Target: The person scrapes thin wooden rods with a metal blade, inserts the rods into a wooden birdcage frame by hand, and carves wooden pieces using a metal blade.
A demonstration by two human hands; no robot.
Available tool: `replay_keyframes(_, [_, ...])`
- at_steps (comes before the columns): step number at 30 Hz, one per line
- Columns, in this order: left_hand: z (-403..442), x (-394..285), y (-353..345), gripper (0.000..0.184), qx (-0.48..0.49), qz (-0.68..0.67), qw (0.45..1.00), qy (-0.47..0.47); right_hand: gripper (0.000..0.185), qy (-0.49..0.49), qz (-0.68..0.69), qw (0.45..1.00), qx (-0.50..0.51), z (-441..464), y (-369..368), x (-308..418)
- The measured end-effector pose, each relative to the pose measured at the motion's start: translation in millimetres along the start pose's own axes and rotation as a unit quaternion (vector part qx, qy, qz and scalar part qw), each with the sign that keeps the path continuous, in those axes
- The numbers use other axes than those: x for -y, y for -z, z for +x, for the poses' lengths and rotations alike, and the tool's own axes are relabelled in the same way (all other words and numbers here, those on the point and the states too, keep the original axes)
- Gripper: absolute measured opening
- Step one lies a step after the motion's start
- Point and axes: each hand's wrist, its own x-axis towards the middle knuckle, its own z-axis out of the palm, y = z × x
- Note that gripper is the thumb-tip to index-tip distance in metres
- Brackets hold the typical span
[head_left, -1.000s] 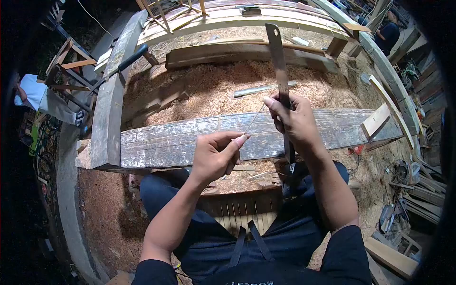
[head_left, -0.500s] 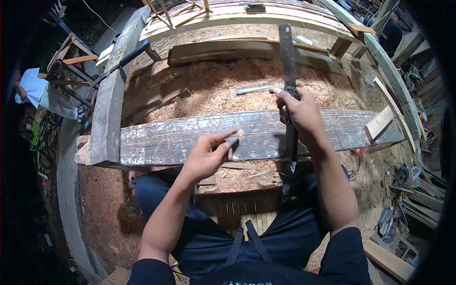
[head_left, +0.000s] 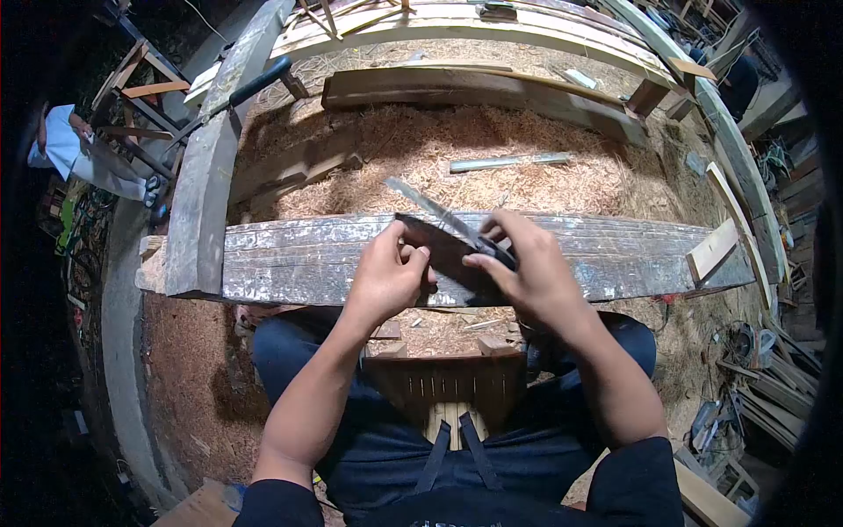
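My left hand [head_left: 391,272] pinches the upper left end of a dark flat blade [head_left: 452,259] over the weathered wooden beam [head_left: 307,263]. My right hand [head_left: 531,272] is wrapped round the dark lower part of a long, narrow metal tool [head_left: 430,204]. This tool slants up and to the left, its lighter tip above the beam. The dark blade reaches down and right from my left fingers towards my right hand. Whether the blade and the narrow tool are joined cannot be made out.
A dark-handled tool [head_left: 261,81] lies on the left post [head_left: 204,193]. Beyond the beam, a thick plank [head_left: 474,95] and a thin strip [head_left: 509,162] lie among shavings. A pale block [head_left: 712,250] rests at the beam's right end. A person [head_left: 61,145] is at far left.
The dark tool, earlier upright in my right hand, is no longer upright. My left hand, empty half a second ago, now grips the blade's end. The narrow tool now slants up-left from my right hand.
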Motion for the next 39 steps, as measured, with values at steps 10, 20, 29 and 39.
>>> replay_keyframes(10, [-8, -11, 8, 0.023, 0.123, -0.095, 0.988, 0.016, 0.028, 0.024, -0.024, 0.999, -0.002, -11, -9, 3])
replay_keyframes(20, [-17, -17, 12, 0.020, 0.082, 0.005, 0.995, 0.058, 0.027, 0.006, -0.063, 0.998, 0.016, -12, -9, 4])
replay_keyframes(29, [-15, -5, 2, 0.018, 0.041, -0.007, 0.999, 0.033, 0.024, 0.001, -0.076, 0.997, -0.006, -13, -8, 7])
replay_keyframes(39, [-15, 3, 3, 0.020, 0.049, -0.045, 0.997, 0.043, 0.022, 0.003, -0.090, 0.995, -0.033, -15, -7, 0])
